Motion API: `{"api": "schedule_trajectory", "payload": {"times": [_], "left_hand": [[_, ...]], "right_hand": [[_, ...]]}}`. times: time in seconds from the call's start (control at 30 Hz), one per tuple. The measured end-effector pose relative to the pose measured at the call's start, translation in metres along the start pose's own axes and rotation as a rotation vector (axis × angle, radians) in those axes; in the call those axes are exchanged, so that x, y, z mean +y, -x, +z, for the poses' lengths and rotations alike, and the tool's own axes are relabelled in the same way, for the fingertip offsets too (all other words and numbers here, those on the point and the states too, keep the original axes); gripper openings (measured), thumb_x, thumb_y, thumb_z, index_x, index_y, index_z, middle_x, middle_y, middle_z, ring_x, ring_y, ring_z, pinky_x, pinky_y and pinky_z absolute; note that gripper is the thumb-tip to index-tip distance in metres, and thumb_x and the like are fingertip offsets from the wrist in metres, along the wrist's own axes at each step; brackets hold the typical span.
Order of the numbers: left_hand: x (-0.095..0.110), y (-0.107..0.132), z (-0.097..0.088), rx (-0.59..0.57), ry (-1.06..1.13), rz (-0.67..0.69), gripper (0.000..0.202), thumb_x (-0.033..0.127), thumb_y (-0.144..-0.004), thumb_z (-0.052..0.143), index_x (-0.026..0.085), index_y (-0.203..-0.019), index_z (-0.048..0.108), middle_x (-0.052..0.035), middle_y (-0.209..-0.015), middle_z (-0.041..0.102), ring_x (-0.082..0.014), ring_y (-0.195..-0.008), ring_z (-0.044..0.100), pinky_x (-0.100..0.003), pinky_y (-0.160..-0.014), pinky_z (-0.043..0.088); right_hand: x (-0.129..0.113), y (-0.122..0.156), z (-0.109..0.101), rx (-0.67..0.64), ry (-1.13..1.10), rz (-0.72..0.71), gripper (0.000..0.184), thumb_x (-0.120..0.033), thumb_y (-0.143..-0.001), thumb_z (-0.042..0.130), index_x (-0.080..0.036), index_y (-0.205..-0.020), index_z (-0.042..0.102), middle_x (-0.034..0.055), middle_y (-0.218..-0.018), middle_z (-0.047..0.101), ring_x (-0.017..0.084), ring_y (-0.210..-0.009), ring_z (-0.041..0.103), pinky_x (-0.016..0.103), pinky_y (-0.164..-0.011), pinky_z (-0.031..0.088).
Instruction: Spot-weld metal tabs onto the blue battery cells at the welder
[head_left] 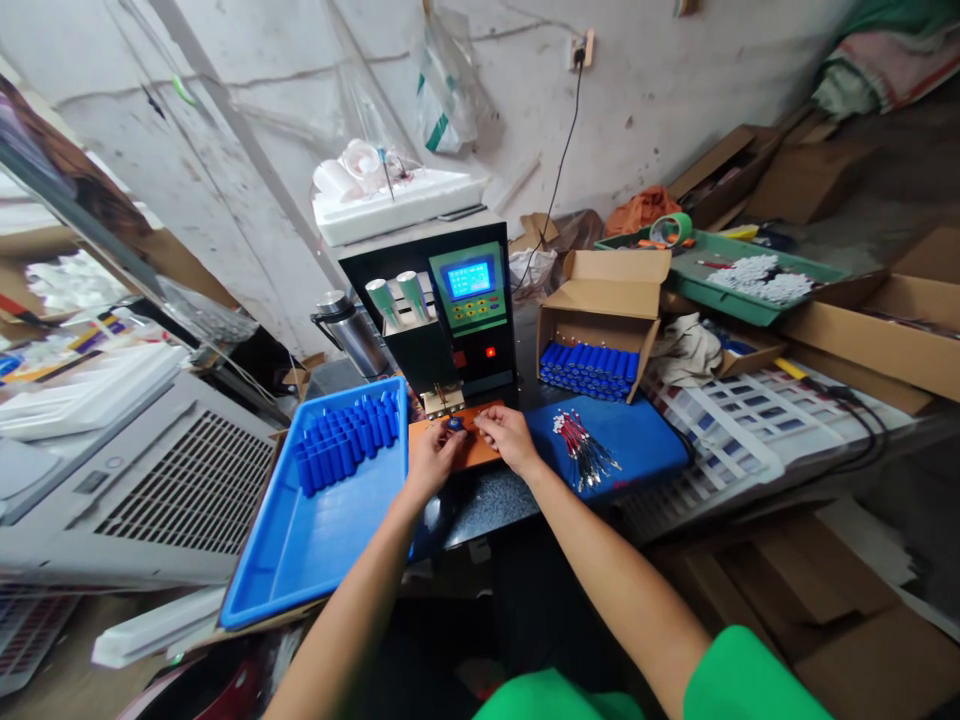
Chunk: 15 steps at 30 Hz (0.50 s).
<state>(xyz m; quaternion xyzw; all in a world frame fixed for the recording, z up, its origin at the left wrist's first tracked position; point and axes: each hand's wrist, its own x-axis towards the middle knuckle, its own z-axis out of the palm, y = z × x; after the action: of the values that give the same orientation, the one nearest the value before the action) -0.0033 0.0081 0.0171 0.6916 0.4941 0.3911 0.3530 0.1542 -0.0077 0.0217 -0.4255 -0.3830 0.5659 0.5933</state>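
My left hand [435, 455] is closed on a blue cylindrical battery cell [454, 424] at the front of a spot welder [480, 345] with a lit screen. Just to its right, my right hand [506, 436] pinches its fingers together over the orange work plate [481, 455]; whatever they hold is too small to make out. The welder's electrode tips [444, 396] stand just behind the cell. On a blue pad [637, 440] right of my hands lies a bunch of red and black wire leads [581, 450] with white connectors.
A blue tray [300, 560] with rows of blue cells [349, 440] stands at the left. Behind the pad, an open carton [619, 300] holds more cells. A steel flask [352, 335] is beside the welder, and a green tray [750, 275] with white pieces lies farther right.
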Motion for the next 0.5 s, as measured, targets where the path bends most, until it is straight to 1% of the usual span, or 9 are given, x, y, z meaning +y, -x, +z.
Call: {"api": "schedule_trajectory", "payload": {"times": [0.1, 0.2, 0.37, 0.5], "left_hand": [[0.000, 0.004, 0.002, -0.005, -0.002, 0.013, 0.025, 0.039, -0.083, 0.057, 0.016, -0.091, 0.063, -0.0041, -0.084, 0.067, -0.0175, -0.078, 0.061, -0.030, -0.074, 0.048], [0.003, 0.009, 0.002, 0.018, -0.040, 0.032, 0.024, 0.036, -0.086, 0.054, 0.015, -0.093, 0.062, -0.0047, -0.087, 0.067, -0.0182, -0.083, 0.062, -0.031, -0.078, 0.048], [0.006, 0.011, 0.002, 0.024, -0.074, 0.064, 0.020, 0.032, -0.088, 0.051, 0.016, -0.095, 0.062, -0.0038, -0.088, 0.068, -0.0180, -0.083, 0.062, -0.030, -0.078, 0.047], [0.004, 0.011, 0.003, 0.040, -0.128, 0.099, 0.017, 0.029, -0.089, 0.051, 0.016, -0.094, 0.061, -0.0042, -0.086, 0.067, -0.0179, -0.080, 0.061, -0.030, -0.075, 0.047]], "right_hand": [[-0.002, 0.001, 0.003, 0.016, 0.025, 0.001, 0.024, -0.040, -0.065, 0.068, -0.018, -0.065, 0.058, -0.0040, -0.051, 0.049, 0.008, -0.046, 0.039, 0.021, -0.040, 0.025], [-0.005, 0.002, 0.007, 0.021, 0.037, -0.006, 0.024, -0.039, -0.066, 0.068, -0.019, -0.064, 0.056, -0.0035, -0.052, 0.049, 0.008, -0.047, 0.040, 0.021, -0.041, 0.025], [-0.006, 0.000, 0.016, -0.002, 0.012, -0.019, 0.024, -0.038, -0.067, 0.066, -0.019, -0.061, 0.053, -0.0050, -0.050, 0.047, 0.008, -0.045, 0.038, 0.022, -0.042, 0.025], [0.000, -0.006, 0.021, 0.000, 0.031, -0.029, 0.023, -0.039, -0.067, 0.065, -0.019, -0.062, 0.053, -0.0056, -0.049, 0.046, 0.008, -0.044, 0.038, 0.022, -0.043, 0.026]]}}
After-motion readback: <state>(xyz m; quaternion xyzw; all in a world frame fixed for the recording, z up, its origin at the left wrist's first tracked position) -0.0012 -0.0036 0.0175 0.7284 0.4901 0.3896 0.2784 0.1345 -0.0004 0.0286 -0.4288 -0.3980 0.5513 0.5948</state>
